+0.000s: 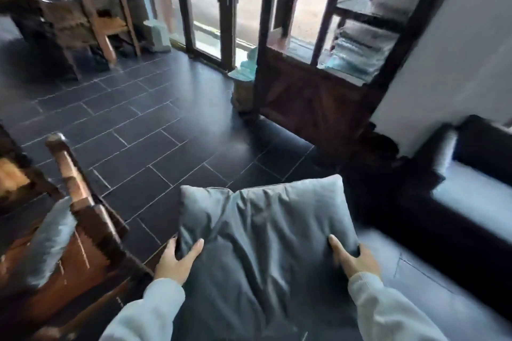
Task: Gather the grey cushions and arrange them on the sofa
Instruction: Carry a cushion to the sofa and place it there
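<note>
A large grey cushion [260, 235] is held in front of me above the dark tiled floor. My left hand [177, 260] grips its left edge, thumb on top and fingers behind. My right hand [352, 259] grips its right edge the same way. A second grey cushion [51, 241] leans on the wooden chair at the lower left. The dark sofa [471, 196] with a pale seat lies to the right, against the white wall. The frame is blurred.
A wooden chair [83, 202] stands close at my left. A dark wooden shelf unit [313, 97] holding folded pale textiles [357, 50] stands ahead by the glass doors. More wooden chairs sit at the far left. Dark tiled floor [138, 133] stretches ahead.
</note>
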`<state>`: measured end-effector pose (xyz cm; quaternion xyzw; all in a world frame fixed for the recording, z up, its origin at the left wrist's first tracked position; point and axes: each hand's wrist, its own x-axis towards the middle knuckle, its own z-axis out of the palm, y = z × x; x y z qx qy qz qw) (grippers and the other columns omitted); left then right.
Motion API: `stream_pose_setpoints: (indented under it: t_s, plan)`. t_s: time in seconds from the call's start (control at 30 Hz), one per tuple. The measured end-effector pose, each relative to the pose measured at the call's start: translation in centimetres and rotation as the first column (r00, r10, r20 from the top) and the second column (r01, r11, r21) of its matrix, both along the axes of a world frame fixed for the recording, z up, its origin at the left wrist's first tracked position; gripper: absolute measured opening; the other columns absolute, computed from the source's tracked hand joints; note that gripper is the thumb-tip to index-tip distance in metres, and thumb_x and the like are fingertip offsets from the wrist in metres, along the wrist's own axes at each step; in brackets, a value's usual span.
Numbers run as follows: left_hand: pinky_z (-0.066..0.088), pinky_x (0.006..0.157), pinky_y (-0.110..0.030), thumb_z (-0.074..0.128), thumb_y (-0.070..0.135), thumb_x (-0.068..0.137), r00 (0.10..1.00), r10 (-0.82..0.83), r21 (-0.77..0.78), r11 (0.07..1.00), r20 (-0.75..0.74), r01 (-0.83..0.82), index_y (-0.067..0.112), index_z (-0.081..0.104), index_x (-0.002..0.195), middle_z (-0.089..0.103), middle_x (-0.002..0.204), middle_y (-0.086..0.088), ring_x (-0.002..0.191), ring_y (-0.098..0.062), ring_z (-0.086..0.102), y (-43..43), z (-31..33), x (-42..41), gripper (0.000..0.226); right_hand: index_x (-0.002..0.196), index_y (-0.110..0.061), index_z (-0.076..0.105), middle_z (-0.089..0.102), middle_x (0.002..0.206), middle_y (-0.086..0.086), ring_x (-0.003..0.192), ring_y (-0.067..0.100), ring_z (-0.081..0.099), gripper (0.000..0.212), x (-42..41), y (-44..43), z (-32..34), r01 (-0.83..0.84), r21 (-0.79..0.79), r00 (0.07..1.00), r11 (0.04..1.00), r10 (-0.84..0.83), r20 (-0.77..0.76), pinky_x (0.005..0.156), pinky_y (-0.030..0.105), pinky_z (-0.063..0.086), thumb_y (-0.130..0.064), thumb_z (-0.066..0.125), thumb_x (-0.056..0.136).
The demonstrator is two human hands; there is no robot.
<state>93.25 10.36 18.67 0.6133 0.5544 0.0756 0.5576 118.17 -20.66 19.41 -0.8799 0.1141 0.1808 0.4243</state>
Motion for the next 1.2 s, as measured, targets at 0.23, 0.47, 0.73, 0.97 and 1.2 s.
stream_pose_setpoints:
  t_s: [0.23, 0.47, 0.73, 0.97, 1.2]
  plan:
    - [0.04, 0.096, -0.031, 0.085, 0.034, 0.086, 0.933, -0.328, 0.14, 0.941, 0.146, 0.308, 0.012, 0.057, 0.143, 0.061, 0.123, 0.0, 0.118, -0.025, 0.059, -4.4, 7.4, 16.4, 0.067, 0.093, -0.023, 0.06, 0.068, 0.088, -0.006, 0.073, 0.009, 0.06, 0.044, 5.3, -12.3, 6.5, 0.245, 0.095, 0.965, 0.965, -0.252, 0.07, 0.063, 0.023, 0.042, -0.053, 0.088, 0.076]
    - [0.047, 0.091, -0.031, 0.087, 0.027, 0.084, 0.825, -0.504, 0.127, 0.863, 0.256, 0.488, 0.015, 0.061, 0.133, 0.068, 0.115, -0.006, 0.1, -0.017, 0.064, -9.7, 10.3, 29.6, 0.056, 0.104, -0.017, 0.07, 0.076, 0.095, 0.002, 0.086, 0.021, 0.071, 0.049, 9.6, -20.8, 8.6, 0.463, 0.153, 0.872, 0.873, -0.48, 0.096, 0.083, 0.034, 0.052, -0.049, 0.091, 0.075]
    - [0.054, 0.095, -0.036, 0.088, 0.029, 0.083, 0.702, -0.645, 0.096, 0.753, 0.301, 0.651, 0.018, 0.062, 0.133, 0.074, 0.113, -0.004, 0.103, -0.02, 0.071, -14.0, 10.7, 44.1, 0.057, 0.086, -0.028, 0.06, 0.067, 0.086, -0.014, 0.074, -0.001, 0.057, 0.035, 15.9, -25.1, 9.5, 0.626, 0.229, 0.739, 0.746, -0.661, 0.134, 0.078, 0.026, 0.042, -0.042, 0.091, 0.077]
    - [0.051, 0.109, -0.044, 0.084, 0.026, 0.089, 0.58, -0.74, 0.113, 0.645, 0.341, 0.756, 0.013, 0.061, 0.137, 0.074, 0.119, -0.007, 0.115, -0.024, 0.069, -18.8, 10.9, 54.4, 0.055, 0.106, -0.021, 0.069, 0.072, 0.095, -0.005, 0.097, 0.027, 0.067, 0.044, 20.1, -29.2, 9.3, 0.711, 0.202, 0.65, 0.674, -0.739, 0.178, 0.099, 0.044, 0.052, -0.047, 0.089, 0.077]
    - [0.048, 0.109, -0.039, 0.081, 0.023, 0.091, 0.49, -0.808, 0.14, 0.554, 0.327, 0.82, 0.008, 0.06, 0.139, 0.072, 0.124, -0.009, 0.117, -0.024, 0.067, -25.9, 10.7, 61.5, 0.053, 0.095, -0.023, 0.065, 0.066, 0.086, -0.011, 0.094, 0.028, 0.064, 0.038, 23.7, -35.5, 9.0, 0.768, 0.174, 0.584, 0.616, -0.786, 0.202, 0.087, 0.037, 0.046, -0.05, 0.086, 0.079]
